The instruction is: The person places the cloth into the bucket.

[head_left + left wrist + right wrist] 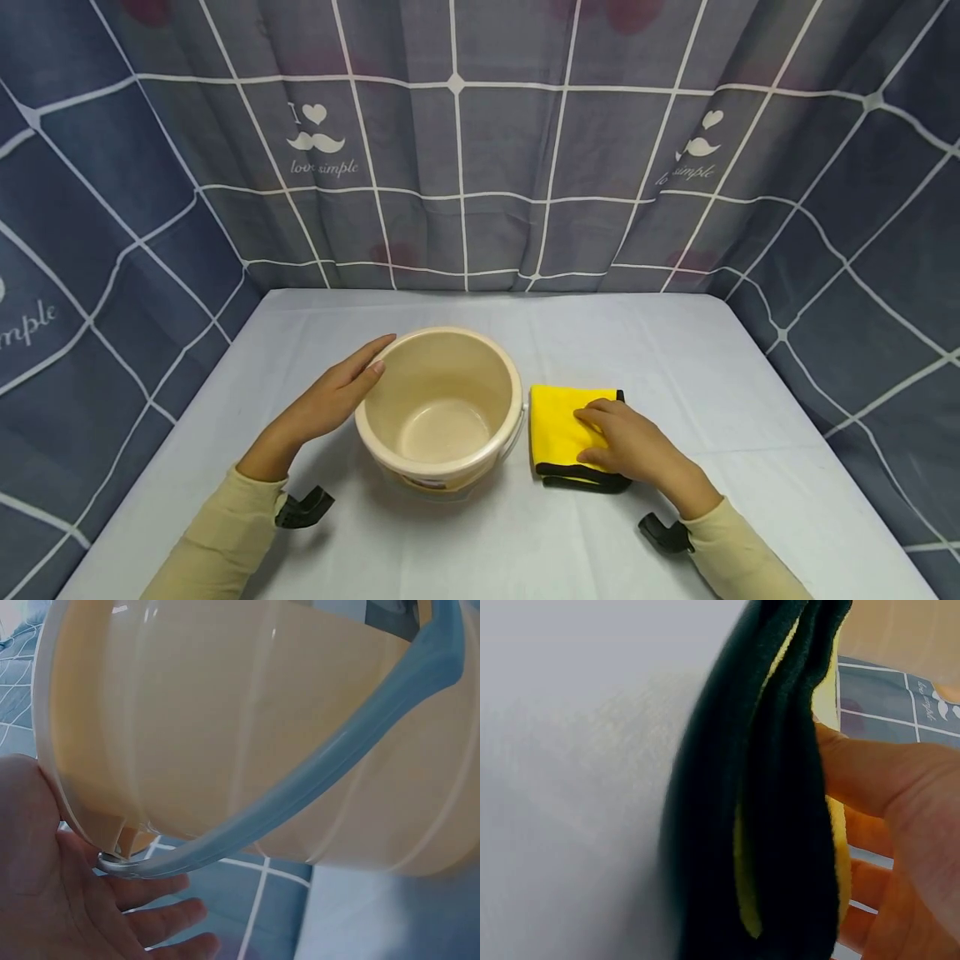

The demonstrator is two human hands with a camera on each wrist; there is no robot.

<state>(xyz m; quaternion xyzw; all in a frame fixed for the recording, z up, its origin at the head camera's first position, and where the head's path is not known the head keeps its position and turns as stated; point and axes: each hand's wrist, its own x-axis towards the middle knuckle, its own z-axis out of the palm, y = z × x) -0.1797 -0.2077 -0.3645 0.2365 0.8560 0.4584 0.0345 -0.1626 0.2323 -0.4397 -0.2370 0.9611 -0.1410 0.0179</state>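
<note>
A cream plastic bucket (442, 400) stands upright on the white table, its inside bare. My left hand (333, 396) touches the upper left of its rim, thumb by the edge. In the left wrist view the fingers (169, 922) stretch out loosely beside the rim, near the end of the bucket's grey handle (300, 780). Just right of the bucket lies a folded yellow cloth (558, 425) with black edging. My right hand (637, 442) rests on the cloth's right side, fingers spread over its top. The right wrist view shows the black folded edges (780, 825) close up.
A white cloth covers the table (480, 542). Dark grey-blue curtains (495, 158) with white grid lines rise at the back and both sides. Black wrist mounts (303, 508) sit at both sleeves.
</note>
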